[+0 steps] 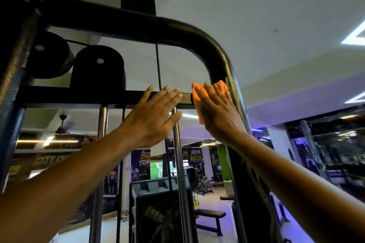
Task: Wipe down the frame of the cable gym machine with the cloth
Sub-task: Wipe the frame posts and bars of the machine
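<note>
Two flat hands: right hand [217, 110] on cloth [197, 94], frame [185, 98].

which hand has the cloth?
The right hand: it presses the orange cloth flat against the black frame. The left hand rests bare on the crossbar.

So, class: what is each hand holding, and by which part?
Right hand presses the orange cloth flat under its palm against the frame. Left hand holds nothing.
</note>
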Motion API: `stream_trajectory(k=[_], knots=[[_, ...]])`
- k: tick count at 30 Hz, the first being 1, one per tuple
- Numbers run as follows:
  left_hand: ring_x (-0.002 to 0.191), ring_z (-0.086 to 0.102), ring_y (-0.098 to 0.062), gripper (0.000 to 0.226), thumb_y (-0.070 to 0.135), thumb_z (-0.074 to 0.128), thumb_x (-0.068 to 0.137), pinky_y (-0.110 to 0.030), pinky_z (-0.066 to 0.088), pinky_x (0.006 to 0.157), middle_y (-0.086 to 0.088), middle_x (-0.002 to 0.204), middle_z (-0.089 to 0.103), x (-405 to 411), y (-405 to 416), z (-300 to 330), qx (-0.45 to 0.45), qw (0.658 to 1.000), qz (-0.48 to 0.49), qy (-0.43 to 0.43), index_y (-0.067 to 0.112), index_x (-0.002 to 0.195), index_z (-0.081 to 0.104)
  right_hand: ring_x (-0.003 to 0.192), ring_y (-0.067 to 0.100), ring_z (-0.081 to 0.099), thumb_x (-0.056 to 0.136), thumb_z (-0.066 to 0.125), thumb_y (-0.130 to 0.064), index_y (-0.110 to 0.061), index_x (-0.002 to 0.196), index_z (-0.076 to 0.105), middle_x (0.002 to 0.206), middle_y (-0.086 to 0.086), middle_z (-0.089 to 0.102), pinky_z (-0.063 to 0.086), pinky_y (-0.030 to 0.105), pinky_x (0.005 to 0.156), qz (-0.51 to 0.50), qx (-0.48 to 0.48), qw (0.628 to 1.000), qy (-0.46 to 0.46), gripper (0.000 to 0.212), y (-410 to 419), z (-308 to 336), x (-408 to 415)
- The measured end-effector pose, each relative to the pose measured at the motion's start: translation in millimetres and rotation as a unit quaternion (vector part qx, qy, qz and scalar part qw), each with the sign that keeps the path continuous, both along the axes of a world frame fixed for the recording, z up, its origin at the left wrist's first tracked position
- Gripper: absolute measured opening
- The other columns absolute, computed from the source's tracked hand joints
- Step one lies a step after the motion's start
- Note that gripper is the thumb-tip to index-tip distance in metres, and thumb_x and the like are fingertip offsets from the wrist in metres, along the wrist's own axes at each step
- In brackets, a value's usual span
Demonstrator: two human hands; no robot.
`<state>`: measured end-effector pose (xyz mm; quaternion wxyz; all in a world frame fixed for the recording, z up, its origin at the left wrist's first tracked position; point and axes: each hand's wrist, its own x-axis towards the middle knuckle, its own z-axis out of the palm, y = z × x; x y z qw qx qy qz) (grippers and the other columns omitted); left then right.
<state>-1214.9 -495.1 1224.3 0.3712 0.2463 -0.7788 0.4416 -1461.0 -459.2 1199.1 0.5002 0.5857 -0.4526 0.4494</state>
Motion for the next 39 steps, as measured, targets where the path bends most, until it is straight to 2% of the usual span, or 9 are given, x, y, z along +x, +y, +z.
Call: stream_trajectory(k=[8,14,17,21,26,29,33,36,39], knots=[[0.166,-0.004,-0.008,0.08,0.066,0.004,0.102,-0.048,-0.013,0.133,0.01,0.18,0.008,-28,-6,-10,-0.004,0.999,-0.031,-0.031,0.03,0.172,0.018,0.163,0.028,0.029,0.114,0.053,-0.03,-0.025,0.164,0.048,0.175,0.001,0.034,0.048,0.057,0.119,-0.021,0.038,0.998,0.042,0.05,21,-25,-35],[0.165,0.014,-0.01,0.065,0.06,0.019,0.112,-0.045,-0.003,0.135,0.009,0.178,0.023,-83,2,-4,0.036,0.995,-0.094,-0.023,0.03,0.17,0.025,0.16,0.031,0.033,0.117,0.046,-0.034,-0.016,0.166,0.043,0.17,0.009,0.045,0.018,0.036,0.131,0.021,-0.074,0.996,-0.053,0.052,51,6,-64],[0.159,0.029,-0.01,0.061,0.058,0.022,0.113,-0.048,0.006,0.134,0.009,0.172,0.036,-109,7,6,0.058,0.987,-0.148,0.024,0.031,0.166,0.036,0.168,0.029,0.012,0.116,0.017,-0.055,-0.025,0.174,0.017,0.181,0.005,0.018,0.007,0.051,0.137,-0.036,-0.009,0.996,-0.078,0.066,25,0,-73],[0.157,0.036,-0.018,0.073,0.068,0.014,0.109,-0.048,0.02,0.132,0.004,0.171,0.039,-135,15,27,0.144,0.968,-0.183,0.088,0.028,0.166,0.036,0.168,0.016,-0.015,0.114,0.012,-0.061,-0.046,0.17,-0.016,0.18,-0.015,-0.018,0.002,0.058,0.135,0.1,0.023,0.988,-0.118,0.064,-4,-18,-71],[0.156,0.038,-0.03,0.087,0.079,0.005,0.103,-0.049,0.03,0.126,-0.006,0.172,0.037,-164,34,70,0.264,0.914,-0.226,0.208,0.026,0.168,0.031,0.169,0.028,-0.009,0.111,0.025,-0.051,-0.048,0.171,-0.005,0.182,-0.007,-0.011,0.0,0.057,0.136,0.127,0.021,0.983,-0.129,0.067,-8,43,-74],[0.157,0.037,-0.034,0.09,0.077,0.004,0.104,-0.051,0.033,0.126,-0.011,0.176,0.026,-173,46,93,0.368,0.839,-0.314,0.249,0.019,0.171,0.021,0.169,0.027,-0.007,0.113,0.036,-0.038,-0.041,0.173,0.0,0.183,-0.003,-0.011,-0.003,0.048,0.137,0.157,0.029,0.979,-0.126,0.07,-4,73,-70],[0.154,0.042,-0.036,0.109,0.087,0.004,0.098,-0.055,0.037,0.125,-0.018,0.169,0.039,-173,44,110,0.452,0.763,-0.386,0.257,0.006,0.167,0.031,0.169,0.018,-0.007,0.117,0.034,-0.043,-0.043,0.173,-0.002,0.182,-0.009,-0.012,0.0,0.042,0.137,0.2,0.025,0.974,-0.107,0.067,-5,31,-78],[0.159,0.033,-0.036,0.112,0.088,0.003,0.096,-0.056,0.03,0.128,-0.017,0.172,0.034,-176,35,107,0.466,0.739,-0.413,0.256,0.007,0.168,0.028,0.168,0.014,-0.007,0.118,0.033,-0.046,-0.048,0.172,-0.004,0.181,-0.015,-0.017,0.002,0.04,0.135,0.219,0.042,0.969,-0.105,0.065,-6,-2,-87],[0.162,0.025,-0.036,0.109,0.089,0.003,0.096,-0.059,0.027,0.127,-0.012,0.175,0.029,-178,27,103,0.455,0.743,-0.421,0.253,0.012,0.17,0.026,0.168,0.025,-0.006,0.116,0.035,-0.044,-0.048,0.171,-0.002,0.181,-0.012,-0.017,0.005,0.049,0.135,0.215,0.056,0.968,-0.116,0.067,-8,37,-86]])
